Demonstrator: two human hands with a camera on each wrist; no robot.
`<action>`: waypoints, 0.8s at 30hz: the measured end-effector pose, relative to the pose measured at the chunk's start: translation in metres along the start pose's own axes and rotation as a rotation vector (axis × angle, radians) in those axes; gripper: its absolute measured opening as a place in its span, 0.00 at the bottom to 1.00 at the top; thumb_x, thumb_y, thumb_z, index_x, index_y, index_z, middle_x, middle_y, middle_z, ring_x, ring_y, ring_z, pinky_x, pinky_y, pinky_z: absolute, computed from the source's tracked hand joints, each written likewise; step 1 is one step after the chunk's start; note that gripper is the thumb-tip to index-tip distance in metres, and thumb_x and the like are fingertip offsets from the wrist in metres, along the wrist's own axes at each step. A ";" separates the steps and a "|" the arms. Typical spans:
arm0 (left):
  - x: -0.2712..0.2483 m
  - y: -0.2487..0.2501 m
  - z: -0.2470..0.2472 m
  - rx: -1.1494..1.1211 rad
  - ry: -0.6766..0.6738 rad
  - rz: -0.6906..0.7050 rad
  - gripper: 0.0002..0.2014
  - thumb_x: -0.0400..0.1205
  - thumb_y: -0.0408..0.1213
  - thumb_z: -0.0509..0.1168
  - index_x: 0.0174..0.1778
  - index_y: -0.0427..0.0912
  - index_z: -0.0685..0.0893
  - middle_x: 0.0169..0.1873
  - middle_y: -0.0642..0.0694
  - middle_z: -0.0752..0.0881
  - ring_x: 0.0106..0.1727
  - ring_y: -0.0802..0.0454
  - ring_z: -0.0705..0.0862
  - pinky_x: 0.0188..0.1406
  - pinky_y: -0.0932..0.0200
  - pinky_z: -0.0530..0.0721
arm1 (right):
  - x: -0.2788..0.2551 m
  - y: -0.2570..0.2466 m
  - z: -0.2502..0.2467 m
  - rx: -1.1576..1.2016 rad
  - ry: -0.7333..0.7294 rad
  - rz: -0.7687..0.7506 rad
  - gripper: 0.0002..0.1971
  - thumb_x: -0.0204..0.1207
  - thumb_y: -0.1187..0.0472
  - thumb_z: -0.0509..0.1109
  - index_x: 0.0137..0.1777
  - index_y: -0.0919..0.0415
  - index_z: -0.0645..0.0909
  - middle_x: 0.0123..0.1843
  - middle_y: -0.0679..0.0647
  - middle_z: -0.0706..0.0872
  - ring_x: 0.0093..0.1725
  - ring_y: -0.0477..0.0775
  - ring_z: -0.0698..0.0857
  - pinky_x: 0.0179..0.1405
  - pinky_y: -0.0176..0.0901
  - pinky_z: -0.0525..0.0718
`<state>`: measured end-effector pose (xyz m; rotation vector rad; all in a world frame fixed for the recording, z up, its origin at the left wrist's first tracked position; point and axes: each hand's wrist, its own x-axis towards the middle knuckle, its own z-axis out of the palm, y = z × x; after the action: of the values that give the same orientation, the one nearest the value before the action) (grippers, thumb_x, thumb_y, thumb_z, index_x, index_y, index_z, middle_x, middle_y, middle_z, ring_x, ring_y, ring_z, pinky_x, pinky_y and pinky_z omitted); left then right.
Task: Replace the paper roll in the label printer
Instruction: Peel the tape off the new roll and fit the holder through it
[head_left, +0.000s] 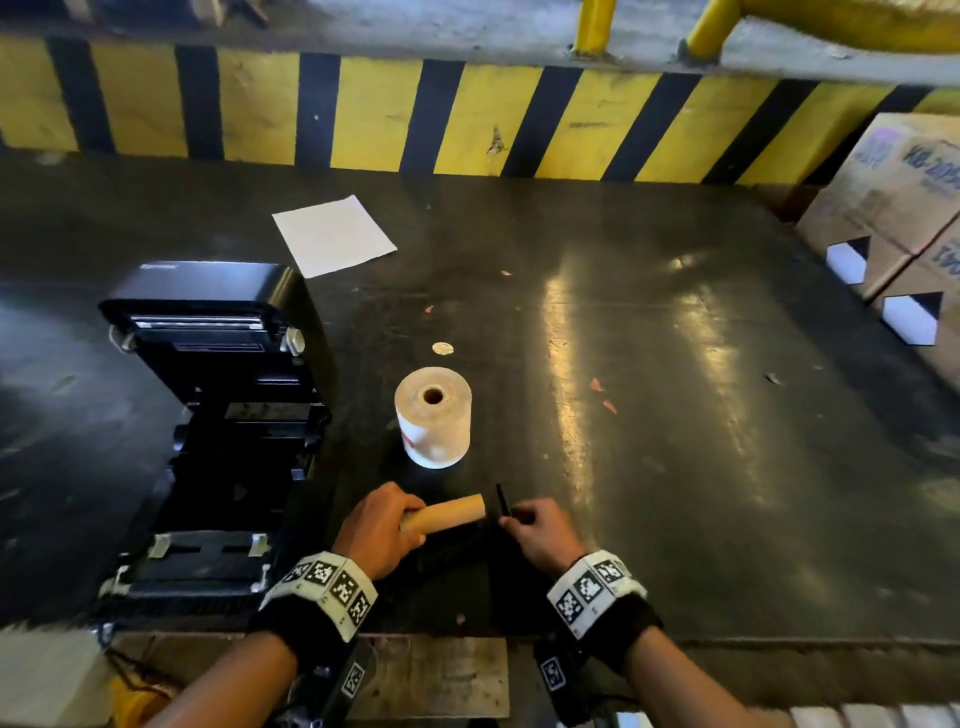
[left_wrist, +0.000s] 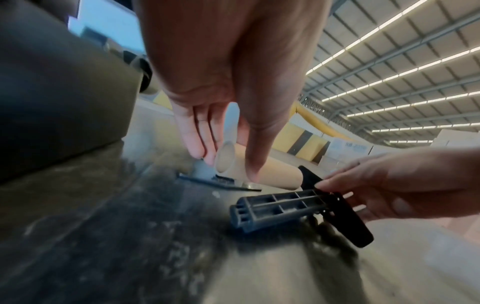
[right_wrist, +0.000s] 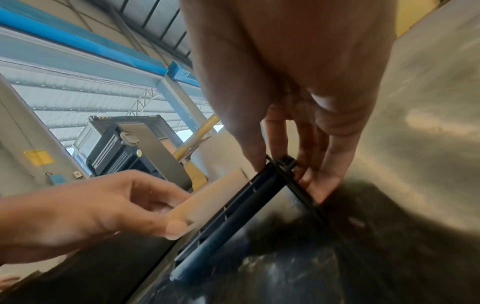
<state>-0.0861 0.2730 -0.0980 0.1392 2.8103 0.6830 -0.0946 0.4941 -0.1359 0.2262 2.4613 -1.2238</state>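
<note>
Between hands (head_left: 382, 527) (head_left: 543, 532): empty core (head_left: 457, 512).

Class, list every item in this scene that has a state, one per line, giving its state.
Label printer: lid open, roll bay empty.
New paper roll: upright on table, untouched.
Empty cardboard core: gripped by left hand.
Black spindle: out of core, held at its flange by right hand.
White sheet: flat on table.

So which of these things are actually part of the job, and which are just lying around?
Part of the job:
printer, lid open
new paper roll
empty cardboard tube, in left hand
black spindle, in right hand

Just lying around:
white sheet
cardboard boxes
</note>
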 end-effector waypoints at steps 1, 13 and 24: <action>0.001 0.001 0.002 0.020 -0.020 0.000 0.20 0.70 0.40 0.74 0.60 0.49 0.84 0.54 0.44 0.82 0.57 0.45 0.82 0.54 0.53 0.79 | -0.001 -0.003 0.003 -0.022 0.002 0.008 0.12 0.76 0.57 0.69 0.54 0.63 0.86 0.53 0.61 0.90 0.53 0.56 0.86 0.50 0.42 0.78; 0.023 0.004 -0.026 -0.357 0.095 -0.201 0.33 0.73 0.33 0.73 0.73 0.39 0.69 0.67 0.36 0.78 0.66 0.41 0.79 0.65 0.47 0.78 | 0.022 -0.060 -0.032 -0.093 0.165 -0.235 0.23 0.72 0.54 0.74 0.66 0.57 0.78 0.59 0.60 0.83 0.59 0.57 0.83 0.63 0.53 0.81; 0.070 -0.002 -0.045 -0.697 0.021 -0.135 0.28 0.63 0.24 0.63 0.62 0.36 0.80 0.54 0.34 0.88 0.59 0.41 0.85 0.58 0.45 0.82 | 0.059 -0.129 -0.006 -0.439 -0.072 -0.297 0.35 0.66 0.47 0.75 0.73 0.48 0.68 0.80 0.62 0.52 0.70 0.69 0.74 0.70 0.59 0.76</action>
<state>-0.1654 0.2619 -0.0757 -0.1836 2.3958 1.5641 -0.1902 0.4186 -0.0619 -0.3060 2.6860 -0.7414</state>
